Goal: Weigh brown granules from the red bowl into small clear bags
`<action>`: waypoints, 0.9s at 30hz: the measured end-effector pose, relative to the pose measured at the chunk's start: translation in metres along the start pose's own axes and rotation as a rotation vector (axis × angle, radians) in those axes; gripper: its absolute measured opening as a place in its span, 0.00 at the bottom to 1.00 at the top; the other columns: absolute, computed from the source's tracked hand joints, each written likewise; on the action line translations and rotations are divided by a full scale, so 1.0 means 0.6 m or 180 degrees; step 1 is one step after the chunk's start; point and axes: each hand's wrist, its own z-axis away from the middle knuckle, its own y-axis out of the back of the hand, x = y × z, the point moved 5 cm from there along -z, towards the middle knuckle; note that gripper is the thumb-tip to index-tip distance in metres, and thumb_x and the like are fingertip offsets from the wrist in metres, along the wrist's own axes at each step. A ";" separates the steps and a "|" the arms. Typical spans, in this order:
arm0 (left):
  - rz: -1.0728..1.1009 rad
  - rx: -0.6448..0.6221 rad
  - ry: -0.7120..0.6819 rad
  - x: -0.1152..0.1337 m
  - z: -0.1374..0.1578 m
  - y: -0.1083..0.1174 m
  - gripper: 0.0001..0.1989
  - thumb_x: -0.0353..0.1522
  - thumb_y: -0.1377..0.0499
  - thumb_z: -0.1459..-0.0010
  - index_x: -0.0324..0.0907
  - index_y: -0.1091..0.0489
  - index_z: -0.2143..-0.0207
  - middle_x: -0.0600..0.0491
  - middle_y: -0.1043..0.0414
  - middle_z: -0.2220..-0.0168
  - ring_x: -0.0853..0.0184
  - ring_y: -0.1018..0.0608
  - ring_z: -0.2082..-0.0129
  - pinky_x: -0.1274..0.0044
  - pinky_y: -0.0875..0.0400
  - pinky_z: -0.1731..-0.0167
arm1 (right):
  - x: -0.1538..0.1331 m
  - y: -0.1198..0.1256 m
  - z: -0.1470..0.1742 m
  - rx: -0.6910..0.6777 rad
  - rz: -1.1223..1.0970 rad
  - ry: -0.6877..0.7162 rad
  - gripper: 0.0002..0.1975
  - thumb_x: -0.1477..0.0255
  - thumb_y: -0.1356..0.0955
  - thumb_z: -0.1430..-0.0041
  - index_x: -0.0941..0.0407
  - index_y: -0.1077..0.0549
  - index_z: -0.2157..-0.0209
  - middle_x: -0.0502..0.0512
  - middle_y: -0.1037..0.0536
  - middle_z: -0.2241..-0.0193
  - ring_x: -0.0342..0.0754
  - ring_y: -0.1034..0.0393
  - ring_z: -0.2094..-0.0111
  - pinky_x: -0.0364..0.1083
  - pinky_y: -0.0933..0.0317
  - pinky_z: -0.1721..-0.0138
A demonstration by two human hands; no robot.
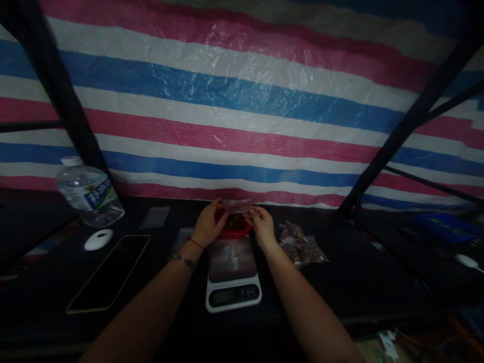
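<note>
A small clear plastic bag is stretched between my two hands, above a red container that holds dark, grainy bits. My left hand pinches the bag's left side, and a red string and a beaded bracelet circle that wrist. At the bag's right end, the fingers of my right hand are closed on it. Just in front of the container sits a white kitchen scale with a shiny metal plate; its display is too dim to read. Several filled bags of brownish bits lie right of my right hand.
To the left are a large clear bottle, a white computer mouse, a smartphone and a flat clear bag. Another clear bag lies by my left wrist. A striped sheet and dark metal posts stand behind.
</note>
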 end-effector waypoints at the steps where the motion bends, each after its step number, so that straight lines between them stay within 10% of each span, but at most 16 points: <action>1: 0.0016 -0.0008 0.0029 0.000 0.001 -0.002 0.25 0.36 0.45 0.41 0.39 0.42 0.43 0.44 0.29 0.52 0.59 0.28 0.49 0.64 0.36 0.46 | 0.001 -0.001 0.000 -0.0035 0.0013 -0.0019 0.13 0.64 0.28 0.53 0.55 0.28 0.65 0.50 0.22 0.71 0.45 0.24 0.68 0.44 0.30 0.65; 27: -0.1012 -0.0377 0.0120 -0.010 0.003 -0.018 0.10 0.35 0.46 0.42 0.49 0.24 0.65 0.50 0.24 0.62 0.55 0.28 0.58 0.58 0.42 0.51 | -0.064 -0.008 0.013 -0.0087 0.2318 0.1527 0.04 0.70 0.31 0.49 0.52 0.23 0.75 0.52 0.27 0.73 0.49 0.34 0.68 0.47 0.40 0.62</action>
